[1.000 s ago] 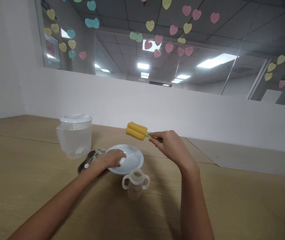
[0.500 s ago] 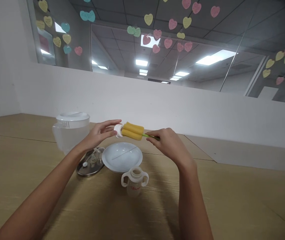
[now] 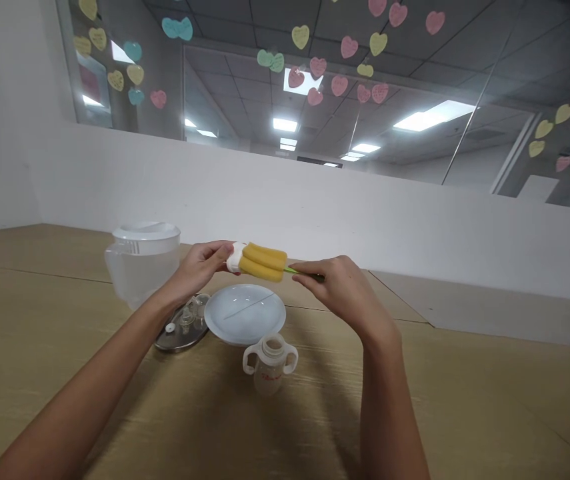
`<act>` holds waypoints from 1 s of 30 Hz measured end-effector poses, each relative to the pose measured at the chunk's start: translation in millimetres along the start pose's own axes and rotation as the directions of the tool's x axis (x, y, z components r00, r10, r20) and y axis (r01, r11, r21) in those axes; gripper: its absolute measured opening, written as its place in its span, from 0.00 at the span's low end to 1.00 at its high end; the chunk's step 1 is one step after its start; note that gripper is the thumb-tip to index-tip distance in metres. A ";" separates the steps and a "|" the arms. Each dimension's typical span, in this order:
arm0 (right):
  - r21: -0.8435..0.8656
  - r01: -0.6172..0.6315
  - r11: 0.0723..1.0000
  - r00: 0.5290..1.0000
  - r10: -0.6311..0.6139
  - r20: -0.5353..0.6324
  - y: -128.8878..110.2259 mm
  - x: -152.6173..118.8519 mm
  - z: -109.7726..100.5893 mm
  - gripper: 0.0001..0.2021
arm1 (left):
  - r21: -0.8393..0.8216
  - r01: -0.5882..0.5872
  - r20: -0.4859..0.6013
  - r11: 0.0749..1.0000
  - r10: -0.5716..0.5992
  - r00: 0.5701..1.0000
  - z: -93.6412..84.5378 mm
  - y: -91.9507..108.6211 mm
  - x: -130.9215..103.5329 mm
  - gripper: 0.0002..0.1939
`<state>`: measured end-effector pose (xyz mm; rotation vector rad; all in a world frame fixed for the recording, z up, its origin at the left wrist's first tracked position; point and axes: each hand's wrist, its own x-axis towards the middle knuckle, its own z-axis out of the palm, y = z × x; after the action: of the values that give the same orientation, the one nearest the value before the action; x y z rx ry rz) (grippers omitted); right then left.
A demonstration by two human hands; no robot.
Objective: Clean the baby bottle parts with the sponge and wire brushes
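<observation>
Above the bowl, my left hand [image 3: 205, 265] is closed around a small white bottle collar [image 3: 235, 257]. My right hand [image 3: 337, 283] grips the thin green handle of a sponge bottle brush [image 3: 263, 261]. The brush's yellow sponge head meets the open side of the collar; how far it goes in is hidden. Below, a white bowl [image 3: 229, 327] has a thin, straight rod [image 3: 249, 307] in it. In front of the bowl stands a clear baby bottle [image 3: 269, 375] with two white handles and an open top.
A lidded, translucent pitcher [image 3: 147, 267] stands at the back left. Near it, a round metal tray [image 3: 177, 345] holds small clear and white bottle parts [image 3: 187, 319]. Behind the wooden table [image 3: 465, 400] rise a white wall [image 3: 265, 193] and a window with heart-shaped notes.
My left fingers have closed more tightly round the collar, which has turned and moved against the sponge. My right hand has shifted slightly right.
</observation>
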<state>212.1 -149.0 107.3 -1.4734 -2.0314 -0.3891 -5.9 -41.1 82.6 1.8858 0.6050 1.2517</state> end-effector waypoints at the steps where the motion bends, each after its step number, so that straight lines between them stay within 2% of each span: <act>1: 0.000 0.007 1.000 1.000 -0.007 0.003 -0.4 -0.2 -0.1 0.11 | 0.026 -0.001 -0.011 1.000 0.001 1.000 0.7 1.2 -0.6 0.27; 4: -0.033 0.035 0.999 0.999 -0.035 -0.002 -1.5 -0.7 0.1 0.11 | 0.104 0.005 -0.034 0.995 -0.002 0.999 1.5 4.7 -2.2 0.31; 8: -0.059 0.047 0.997 0.999 -0.047 0.007 -1.7 -0.7 0.0 0.11 | 0.178 -0.052 0.015 0.983 0.050 0.999 0.0 8.8 -4.0 0.29; 12: -0.060 0.043 0.997 0.999 -0.041 0.034 -0.7 -0.1 -2.3 0.13 | 0.155 -0.078 -0.037 0.985 0.085 0.996 1.2 14.8 -6.5 0.25; 15: -0.042 0.048 0.998 0.997 -0.045 0.065 -2.5 1.3 -2.3 0.14 | 0.113 -0.125 -0.061 0.986 0.132 0.989 3.6 18.7 -8.4 0.28; 18: -0.049 0.018 0.999 0.995 -0.013 0.103 -6.9 4.5 2.4 0.15 | 0.118 -0.226 -0.044 0.967 0.233 0.972 5.3 20.5 -10.1 0.33; 22: -0.051 -0.029 0.998 0.990 0.036 0.133 -7.7 7.8 9.2 0.16 | 0.309 -0.311 0.029 0.899 0.318 0.948 6.1 23.2 -13.6 0.36; 26: -0.020 -0.076 0.997 0.993 0.078 0.089 -1.2 2.8 3.3 0.15 | 0.557 -0.298 0.016 0.775 0.349 0.937 5.4 24.8 -16.4 0.35; 30: 0.068 -0.037 0.997 0.998 0.034 0.056 -3.3 -2.4 -4.0 0.14 | 0.646 -0.303 0.046 0.700 0.361 0.931 6.1 18.6 -14.5 0.38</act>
<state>210.7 -154.1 109.2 -1.4913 -2.0375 -0.2645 -6.7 -64.7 88.4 2.6249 0.8471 1.4818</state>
